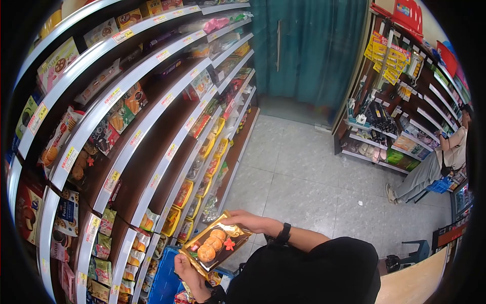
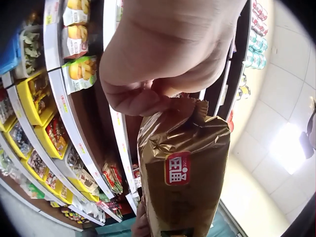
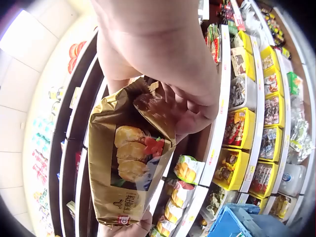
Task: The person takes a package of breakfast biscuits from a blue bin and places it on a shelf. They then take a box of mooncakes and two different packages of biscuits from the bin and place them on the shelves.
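A gold snack package (image 1: 215, 243) with round pastries and a red flower printed on its dark front is held slanted between both hands. My left hand (image 1: 190, 273) grips its lower end in the head view; in the left wrist view this hand (image 2: 168, 59) pinches the crimped end above a red logo. On the opposite end, my right hand (image 1: 245, 221) holds the package, with its fingers curled by the crimped edge in the right wrist view, where the hand (image 3: 163, 64) partly covers the wrapper (image 3: 111, 168). Both hands wear dark wristbands.
Shelves (image 1: 136, 137) of packaged snacks curve along the left, with yellow bins (image 1: 183, 193) low down. A blue basket (image 1: 161, 273) stands beside my left hand. A green curtain (image 1: 304, 55) hangs behind the tiled floor (image 1: 309, 187). Another person (image 1: 430, 172) and a blue stool (image 1: 416, 252) are at right.
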### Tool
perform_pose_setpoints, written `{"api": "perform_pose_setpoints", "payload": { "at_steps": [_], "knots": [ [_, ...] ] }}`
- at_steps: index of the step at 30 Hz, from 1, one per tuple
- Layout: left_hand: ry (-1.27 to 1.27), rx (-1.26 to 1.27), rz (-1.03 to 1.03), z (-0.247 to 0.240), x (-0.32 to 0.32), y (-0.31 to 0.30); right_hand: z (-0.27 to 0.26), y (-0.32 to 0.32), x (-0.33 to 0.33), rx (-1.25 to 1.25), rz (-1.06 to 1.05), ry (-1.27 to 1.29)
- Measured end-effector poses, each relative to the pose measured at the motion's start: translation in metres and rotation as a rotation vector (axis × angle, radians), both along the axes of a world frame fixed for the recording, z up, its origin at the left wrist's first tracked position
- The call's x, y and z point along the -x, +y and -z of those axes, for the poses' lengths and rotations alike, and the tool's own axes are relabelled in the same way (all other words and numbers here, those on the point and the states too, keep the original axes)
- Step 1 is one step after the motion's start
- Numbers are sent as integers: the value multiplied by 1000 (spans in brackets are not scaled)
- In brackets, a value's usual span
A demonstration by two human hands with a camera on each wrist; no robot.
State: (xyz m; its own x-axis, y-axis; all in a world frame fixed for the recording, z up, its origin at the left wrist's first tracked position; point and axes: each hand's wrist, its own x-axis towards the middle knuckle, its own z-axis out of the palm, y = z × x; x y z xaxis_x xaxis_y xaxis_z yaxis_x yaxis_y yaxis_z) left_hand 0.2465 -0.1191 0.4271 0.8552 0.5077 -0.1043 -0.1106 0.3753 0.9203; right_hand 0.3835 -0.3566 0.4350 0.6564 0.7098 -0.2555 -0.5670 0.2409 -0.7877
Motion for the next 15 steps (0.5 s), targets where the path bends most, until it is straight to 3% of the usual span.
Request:
{"api": "perform_pose_setpoints", "payload": {
  "at_steps": [7,15],
  "knots": [
    [-11,235,107,-15,4,-4,-6,3,3,6,-83,59],
    [-31,309,115,1,23,7,4,17,16,34,-114,40]
  ]
}}
